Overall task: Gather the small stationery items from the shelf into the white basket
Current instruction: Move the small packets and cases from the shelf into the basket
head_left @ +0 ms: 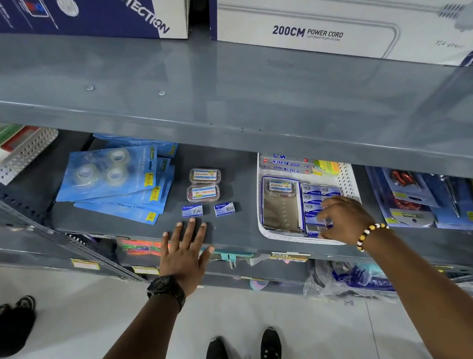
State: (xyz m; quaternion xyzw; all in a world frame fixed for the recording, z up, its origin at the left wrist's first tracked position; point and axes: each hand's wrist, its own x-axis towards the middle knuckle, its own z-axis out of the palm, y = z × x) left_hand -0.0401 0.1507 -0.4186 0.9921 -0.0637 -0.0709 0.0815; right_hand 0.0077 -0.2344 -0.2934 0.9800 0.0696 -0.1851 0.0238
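Note:
Two small blue staple boxes lie on the grey shelf [136, 225], one [192, 211] on the left and one [224, 209] to its right. Behind them sit two clear plastic tubs [205, 176] [203, 194] with labels. My left hand [184, 248] rests flat on the shelf's front edge, fingers spread, fingertips just short of the left box. The white perforated basket [346, 178] stands to the right and holds a row of blue staple boxes [312, 198], a larger pack [281, 201] and pen packs. My right hand [343, 218] is over the basket's front right, fingers curled on the boxes there.
A stack of blue tape packs [115, 184] lies left of the small items. Hanging packs [420, 200] fill the shelf right of the basket. The upper shelf [222, 94] overhangs with large cartons. Another person's shoes [12, 306] stand at the left on the floor.

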